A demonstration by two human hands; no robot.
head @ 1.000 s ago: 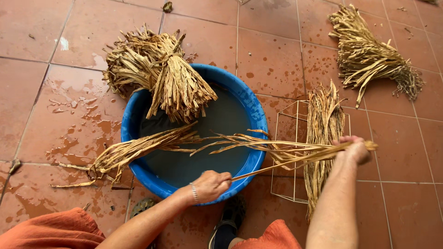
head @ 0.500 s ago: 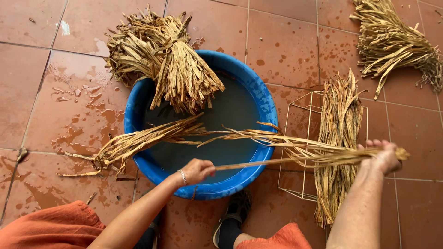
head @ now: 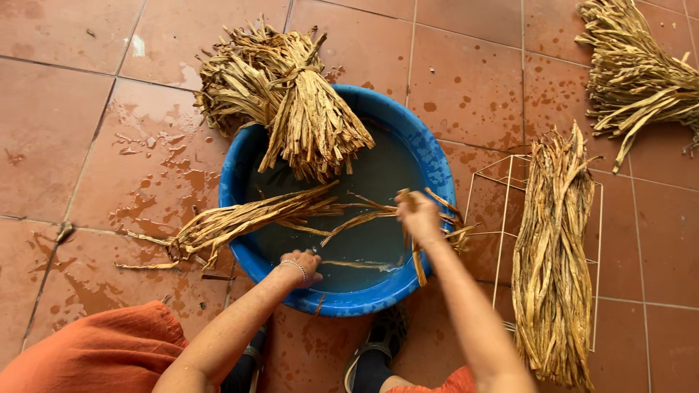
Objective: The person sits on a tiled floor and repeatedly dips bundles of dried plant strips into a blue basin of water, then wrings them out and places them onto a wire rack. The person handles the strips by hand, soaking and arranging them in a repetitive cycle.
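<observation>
Two hands on it: my right hand (head: 419, 215) is clamped around wet, floppy, light leaf strips (head: 364, 216) at 3 o'clock over the blue basin (head: 437, 167), left hand (head: 302, 266) pinching one slippery strip near 6, best gripped near the ends.

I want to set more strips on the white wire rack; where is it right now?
In the head view the white wire rack lies on the tiled floor right of the blue basin, under a long pile of dried strips.

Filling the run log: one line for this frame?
left hand: at basin rim | right hand: gripping dried strips over water | tied bundle: on far rim | rack: holds strips
</observation>
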